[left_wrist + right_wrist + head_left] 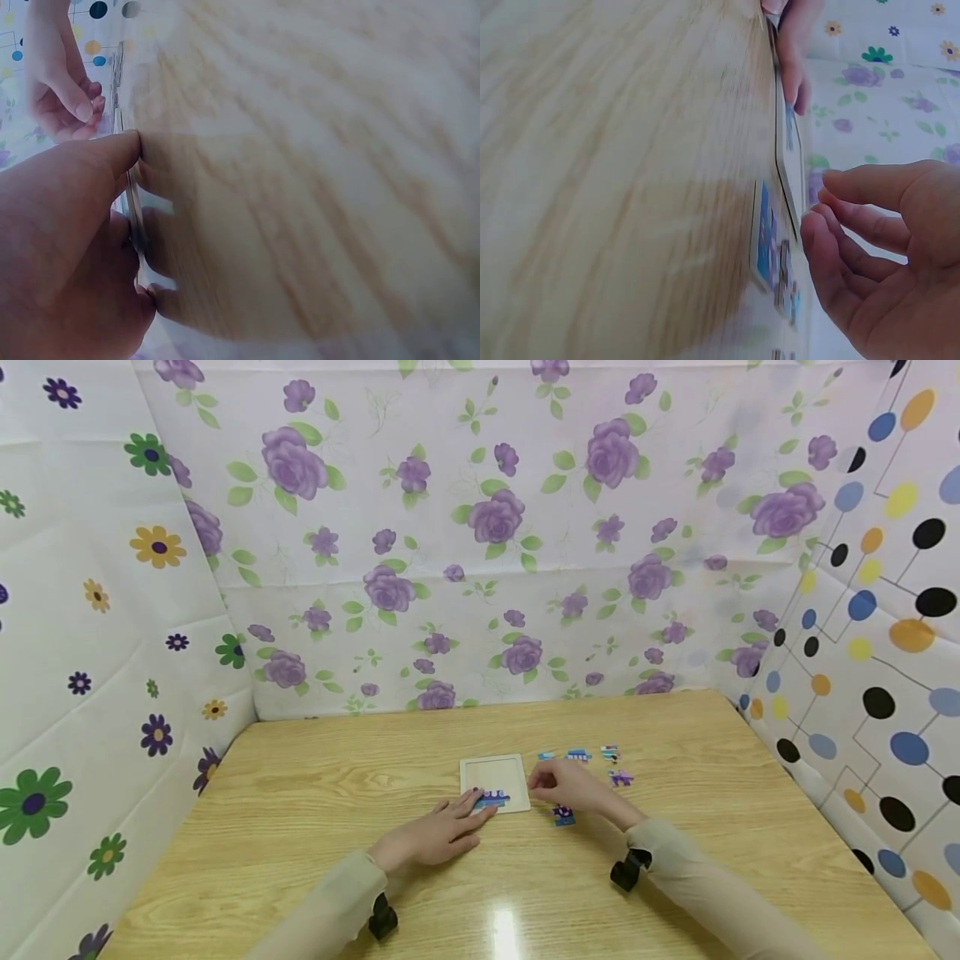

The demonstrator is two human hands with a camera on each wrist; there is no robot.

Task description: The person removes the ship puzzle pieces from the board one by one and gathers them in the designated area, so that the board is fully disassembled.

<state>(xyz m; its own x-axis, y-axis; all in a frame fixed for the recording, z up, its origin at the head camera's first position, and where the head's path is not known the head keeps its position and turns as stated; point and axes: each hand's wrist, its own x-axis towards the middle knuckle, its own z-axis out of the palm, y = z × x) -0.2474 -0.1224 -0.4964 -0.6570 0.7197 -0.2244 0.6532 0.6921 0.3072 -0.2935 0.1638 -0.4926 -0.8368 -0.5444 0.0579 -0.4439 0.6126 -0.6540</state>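
A square puzzle tray (495,768) with a pale frame lies on the table. Joined blue and purple jigsaw pieces (498,799) fill part of its lower edge. My left hand (438,835) rests at the tray's lower left corner, its fingers extended over the pieces and the frame. My right hand (568,783) hovers by the tray's right edge, fingers loosely bent, and nothing shows between thumb and fingertips in the right wrist view. Just below that hand lies a blue and purple jigsaw piece (563,816), also seen close up as a flat blue piece (763,236).
Several loose jigsaw pieces lie right of the tray, among them a blue one (577,755), a striped one (610,753) and a purple one (621,777). The wooden table (337,768) is bounded by a flowered cloth (450,568) behind and patterned cloths at both sides.
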